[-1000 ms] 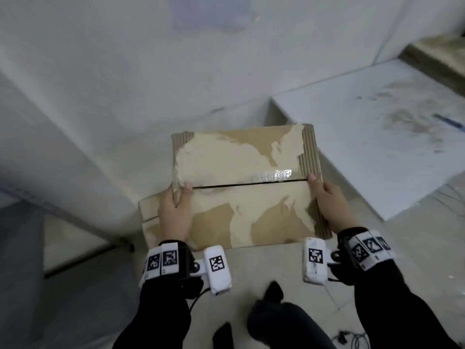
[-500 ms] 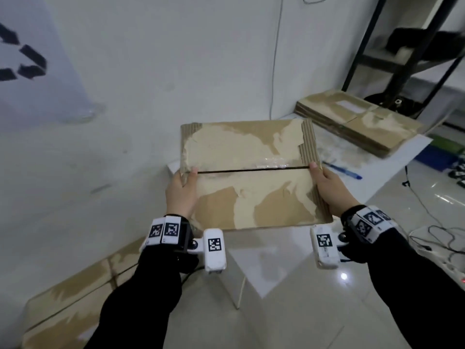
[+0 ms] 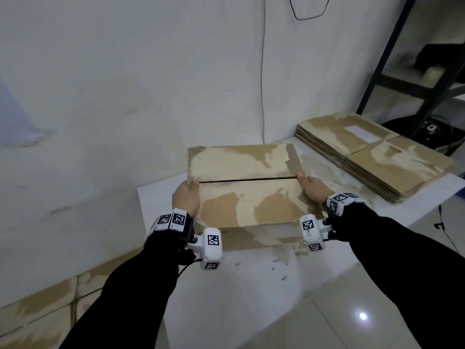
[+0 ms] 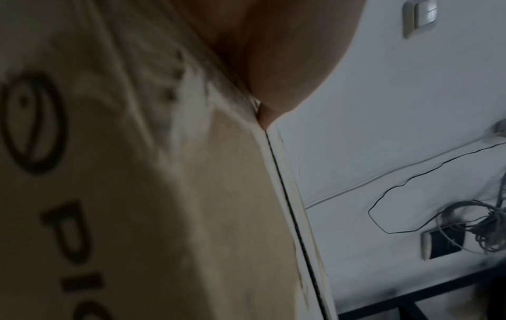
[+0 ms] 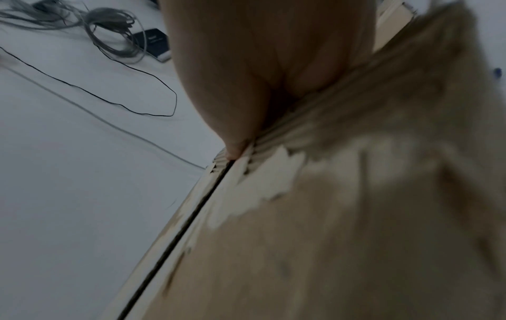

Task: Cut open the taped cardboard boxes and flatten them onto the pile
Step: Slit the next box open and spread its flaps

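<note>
A worn brown cardboard box (image 3: 241, 197) with a dark open seam across its top sits at the back of the white table (image 3: 251, 285). My left hand (image 3: 186, 197) grips its left side, thumb on top by the seam. My right hand (image 3: 314, 188) grips the right side the same way. The left wrist view shows my left hand (image 4: 273, 54) lying against the printed box (image 4: 137, 194). In the right wrist view my right hand (image 5: 246, 65) lies on the torn box (image 5: 356, 216). A pile of flattened boxes (image 3: 372, 157) lies on the table to the right.
The white wall stands close behind the box, with a thin cable (image 3: 263, 71) hanging down it. A black shelf frame (image 3: 402, 71) rises behind the pile. More flat cardboard (image 3: 37, 318) lies on the floor at lower left. Cardboard scraps dot the table front.
Both hands have carried the box to the right, from above the floor by the wall to the white table. The pile of flattened boxes has come into view.
</note>
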A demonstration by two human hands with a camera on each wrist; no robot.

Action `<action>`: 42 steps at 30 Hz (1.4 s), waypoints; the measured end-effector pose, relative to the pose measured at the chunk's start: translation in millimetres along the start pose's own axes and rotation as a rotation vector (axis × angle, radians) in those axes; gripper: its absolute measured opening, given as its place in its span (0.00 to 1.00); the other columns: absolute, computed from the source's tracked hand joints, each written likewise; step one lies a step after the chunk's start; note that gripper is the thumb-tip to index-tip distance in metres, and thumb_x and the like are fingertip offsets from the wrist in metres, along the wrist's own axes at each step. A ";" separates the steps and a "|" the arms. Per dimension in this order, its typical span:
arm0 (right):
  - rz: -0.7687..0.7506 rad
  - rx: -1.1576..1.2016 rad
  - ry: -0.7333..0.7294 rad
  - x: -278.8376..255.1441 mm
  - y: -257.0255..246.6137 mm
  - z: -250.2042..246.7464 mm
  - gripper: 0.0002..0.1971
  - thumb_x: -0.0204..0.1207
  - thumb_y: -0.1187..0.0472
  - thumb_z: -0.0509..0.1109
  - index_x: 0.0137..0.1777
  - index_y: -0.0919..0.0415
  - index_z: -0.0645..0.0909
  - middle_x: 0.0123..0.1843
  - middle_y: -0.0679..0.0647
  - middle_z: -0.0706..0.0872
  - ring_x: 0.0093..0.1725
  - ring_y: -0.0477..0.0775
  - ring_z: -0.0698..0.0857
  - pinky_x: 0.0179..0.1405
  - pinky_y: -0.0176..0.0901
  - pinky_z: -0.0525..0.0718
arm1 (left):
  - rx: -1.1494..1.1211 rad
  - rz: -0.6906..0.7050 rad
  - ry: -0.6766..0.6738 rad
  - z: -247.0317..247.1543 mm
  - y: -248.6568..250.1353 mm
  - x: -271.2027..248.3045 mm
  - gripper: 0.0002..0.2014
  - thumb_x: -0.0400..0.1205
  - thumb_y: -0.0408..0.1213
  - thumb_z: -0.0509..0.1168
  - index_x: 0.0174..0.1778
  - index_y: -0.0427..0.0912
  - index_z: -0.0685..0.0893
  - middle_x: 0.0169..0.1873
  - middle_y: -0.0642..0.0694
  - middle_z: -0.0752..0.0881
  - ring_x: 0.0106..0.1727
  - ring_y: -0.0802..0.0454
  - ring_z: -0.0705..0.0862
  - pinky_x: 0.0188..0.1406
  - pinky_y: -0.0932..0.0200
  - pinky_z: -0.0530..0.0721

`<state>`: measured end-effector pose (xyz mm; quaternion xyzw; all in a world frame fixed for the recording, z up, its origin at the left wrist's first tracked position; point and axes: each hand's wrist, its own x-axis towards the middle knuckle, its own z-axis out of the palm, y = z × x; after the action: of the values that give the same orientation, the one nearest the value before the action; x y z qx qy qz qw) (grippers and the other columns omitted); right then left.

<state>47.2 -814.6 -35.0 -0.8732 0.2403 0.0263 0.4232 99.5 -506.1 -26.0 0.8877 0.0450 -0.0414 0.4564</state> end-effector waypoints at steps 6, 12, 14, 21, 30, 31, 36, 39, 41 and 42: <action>0.000 -0.060 -0.024 36.1 25.3 -19.6 0.26 0.87 0.47 0.46 0.32 0.61 0.71 0.32 0.59 0.76 0.34 0.57 0.75 0.32 0.43 0.67 | 0.047 -0.093 -0.002 49.9 10.4 12.3 0.22 0.89 0.45 0.49 0.65 0.30 0.78 0.64 0.31 0.80 0.63 0.34 0.78 0.58 0.51 0.74; -0.050 -0.066 -0.063 70.3 52.2 -22.3 0.24 0.87 0.48 0.48 0.33 0.62 0.70 0.30 0.53 0.73 0.40 0.58 0.76 0.35 0.44 0.65 | 0.144 -0.169 0.043 86.8 3.1 7.2 0.24 0.89 0.49 0.47 0.66 0.31 0.74 0.64 0.29 0.79 0.63 0.33 0.78 0.58 0.49 0.74; -0.091 -0.061 -0.082 74.9 50.4 -20.7 0.24 0.87 0.49 0.47 0.30 0.58 0.67 0.30 0.53 0.73 0.40 0.58 0.75 0.31 0.44 0.65 | 0.176 -0.178 0.105 92.6 -0.3 3.4 0.24 0.89 0.50 0.46 0.65 0.31 0.74 0.61 0.28 0.80 0.61 0.32 0.79 0.57 0.48 0.75; -0.060 0.166 -0.331 104.4 61.5 -14.0 0.23 0.83 0.37 0.46 0.52 0.53 0.74 0.36 0.59 0.80 0.40 0.59 0.80 0.49 0.52 0.78 | 0.479 -0.256 0.295 99.5 13.5 -13.2 0.24 0.87 0.49 0.51 0.74 0.38 0.67 0.66 0.32 0.78 0.63 0.33 0.79 0.57 0.46 0.75; 0.149 0.770 -0.122 83.5 64.7 30.5 0.28 0.86 0.47 0.49 0.83 0.53 0.52 0.82 0.53 0.62 0.78 0.59 0.66 0.76 0.59 0.67 | 0.348 0.290 0.203 197.5 118.6 -40.6 0.24 0.87 0.47 0.54 0.80 0.46 0.64 0.79 0.41 0.65 0.80 0.44 0.61 0.76 0.42 0.63; 0.164 0.845 -0.160 77.2 69.9 30.9 0.26 0.86 0.47 0.49 0.83 0.50 0.53 0.82 0.50 0.62 0.78 0.57 0.65 0.76 0.58 0.67 | 0.373 0.258 0.132 208.5 125.0 -36.2 0.26 0.87 0.49 0.53 0.82 0.49 0.61 0.82 0.43 0.58 0.82 0.45 0.56 0.79 0.42 0.59; 0.108 0.793 -0.100 112.5 112.9 11.8 0.23 0.85 0.56 0.54 0.79 0.48 0.59 0.78 0.50 0.65 0.72 0.52 0.70 0.67 0.54 0.73 | 0.703 0.097 -0.134 251.3 124.0 -7.5 0.41 0.79 0.68 0.52 0.84 0.57 0.42 0.83 0.46 0.36 0.84 0.39 0.37 0.75 0.27 0.46; 0.031 0.637 -0.157 159.6 123.8 -3.6 0.30 0.82 0.59 0.61 0.82 0.49 0.55 0.83 0.54 0.58 0.78 0.58 0.65 0.74 0.60 0.70 | 0.917 0.144 -0.065 265.5 113.4 -7.3 0.42 0.82 0.60 0.58 0.84 0.52 0.41 0.82 0.38 0.34 0.82 0.33 0.35 0.74 0.24 0.47; -0.046 0.569 -0.279 174.9 122.8 -5.4 0.24 0.83 0.61 0.61 0.78 0.54 0.64 0.79 0.58 0.69 0.73 0.59 0.73 0.67 0.55 0.76 | 0.999 0.200 -0.031 267.8 109.1 -11.3 0.38 0.86 0.54 0.55 0.84 0.49 0.40 0.83 0.38 0.39 0.83 0.32 0.38 0.76 0.26 0.47; -0.064 0.568 -0.288 175.7 122.3 -6.5 0.22 0.82 0.61 0.62 0.76 0.54 0.67 0.76 0.59 0.72 0.70 0.58 0.75 0.63 0.51 0.77 | 1.011 0.213 -0.036 266.2 107.8 -13.9 0.36 0.87 0.53 0.52 0.84 0.48 0.39 0.84 0.39 0.41 0.83 0.32 0.39 0.77 0.27 0.47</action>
<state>147.3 -953.7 -163.4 -0.7145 0.1480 0.0682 0.6804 89.7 -785.8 -91.8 0.9961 -0.0792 -0.0267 -0.0270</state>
